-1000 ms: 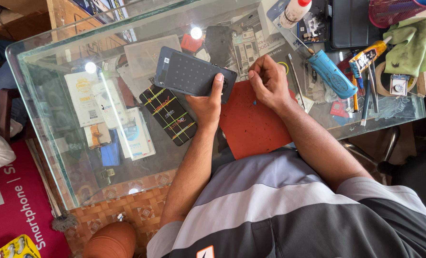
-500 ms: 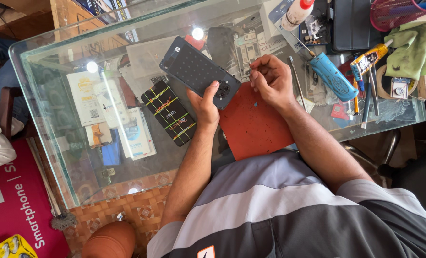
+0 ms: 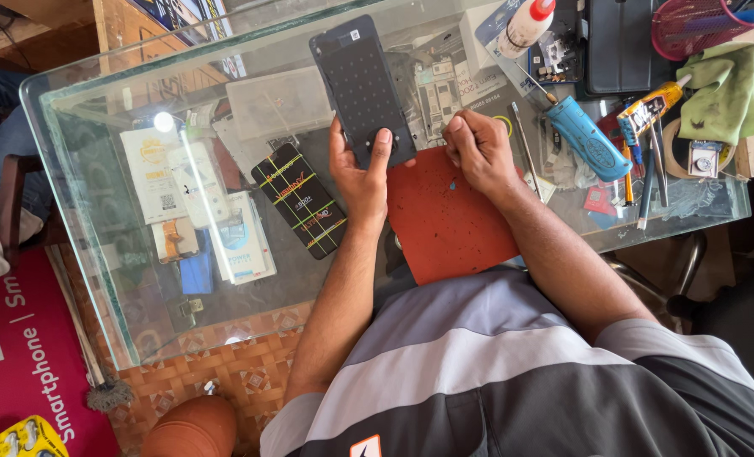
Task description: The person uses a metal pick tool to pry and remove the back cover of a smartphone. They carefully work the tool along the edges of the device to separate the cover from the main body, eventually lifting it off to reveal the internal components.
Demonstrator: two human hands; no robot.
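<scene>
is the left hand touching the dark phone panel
Touching. The head view shows the left hand gripping the dark phone panel, thumb pressed across its lower end.

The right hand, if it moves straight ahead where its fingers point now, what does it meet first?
Likely the dark phone panel that the left hand holds up: the right hand has its fingers curled toward that panel's lower edge, above the red mat. Depth is unclear.

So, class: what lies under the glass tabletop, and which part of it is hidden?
Under the glass tabletop lie white packets, a black striped box and small parts. The red mat, the dark phone in the left hand and the right hand hide the rest.
</scene>
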